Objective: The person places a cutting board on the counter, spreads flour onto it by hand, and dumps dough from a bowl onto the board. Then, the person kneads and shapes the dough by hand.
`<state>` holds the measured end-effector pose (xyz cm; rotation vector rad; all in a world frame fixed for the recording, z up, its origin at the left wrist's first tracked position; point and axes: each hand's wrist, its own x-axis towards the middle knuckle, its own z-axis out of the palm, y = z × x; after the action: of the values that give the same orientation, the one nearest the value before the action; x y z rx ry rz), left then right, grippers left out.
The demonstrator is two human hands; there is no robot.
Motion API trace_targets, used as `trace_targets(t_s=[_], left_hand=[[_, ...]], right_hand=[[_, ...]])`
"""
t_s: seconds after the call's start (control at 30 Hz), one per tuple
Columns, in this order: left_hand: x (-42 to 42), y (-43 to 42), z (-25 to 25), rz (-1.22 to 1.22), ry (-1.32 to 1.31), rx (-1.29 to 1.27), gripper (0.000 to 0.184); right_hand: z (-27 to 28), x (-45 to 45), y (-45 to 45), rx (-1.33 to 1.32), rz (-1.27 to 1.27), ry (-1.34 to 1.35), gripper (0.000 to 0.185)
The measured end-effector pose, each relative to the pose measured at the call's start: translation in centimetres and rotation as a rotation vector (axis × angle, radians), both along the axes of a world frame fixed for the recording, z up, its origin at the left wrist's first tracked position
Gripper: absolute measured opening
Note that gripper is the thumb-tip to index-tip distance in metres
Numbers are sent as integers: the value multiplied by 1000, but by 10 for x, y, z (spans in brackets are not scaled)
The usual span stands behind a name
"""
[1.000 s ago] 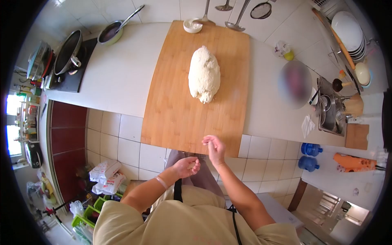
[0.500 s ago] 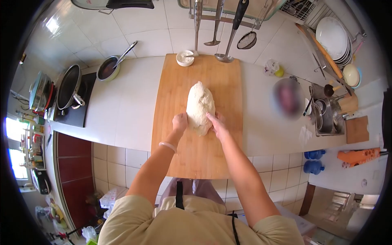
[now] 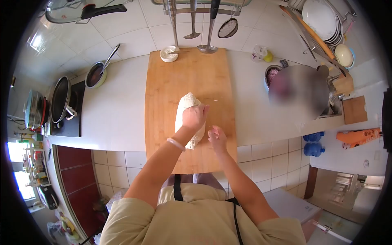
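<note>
A long lump of pale dough (image 3: 183,112) lies lengthwise on the wooden board (image 3: 192,75), its surface rough and floury. My left hand (image 3: 194,117) lies across the middle of it with curled fingers pressed on the dough, hiding part of it. A pale bracelet is on that wrist. To the right of the dough, my right hand (image 3: 217,139) is held in a loose fist, apart from the lump, with nothing visible in it. A small white scrap (image 3: 215,100) rests on the board.
At the board's back left corner stands a small white bowl (image 3: 169,54) of white powder. Ladles (image 3: 207,49) and a strainer (image 3: 228,28) hang behind. A pot with a spoon (image 3: 96,74) and a frying pan (image 3: 61,99) are left; a bowl of purplish food (image 3: 272,74) and a blurred patch are right.
My left hand has moved from the dough's left side onto its top. My right hand has come off the dough and curled up. The view has shifted, and the dough sits nearer me.
</note>
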<state>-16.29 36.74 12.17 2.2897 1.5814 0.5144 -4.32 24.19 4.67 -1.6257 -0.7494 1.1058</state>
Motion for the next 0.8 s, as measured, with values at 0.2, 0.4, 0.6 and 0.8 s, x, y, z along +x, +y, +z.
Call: trace_targets(t_s=[0.2, 0.4, 0.6, 0.8], left_hand=[[-28, 5, -10, 13, 41, 55, 27], [-19, 22, -23, -36, 49, 86, 20], [-18, 50, -33, -117, 60, 64, 14], [-23, 39, -37, -115, 32, 49, 12]], right_hand=[[5, 21, 13, -34, -27, 112, 33], [9, 31, 52, -35, -103, 268, 26], [-1, 56, 77, 73, -176, 240, 20], [-2, 113, 79, 81, -196, -446, 17]])
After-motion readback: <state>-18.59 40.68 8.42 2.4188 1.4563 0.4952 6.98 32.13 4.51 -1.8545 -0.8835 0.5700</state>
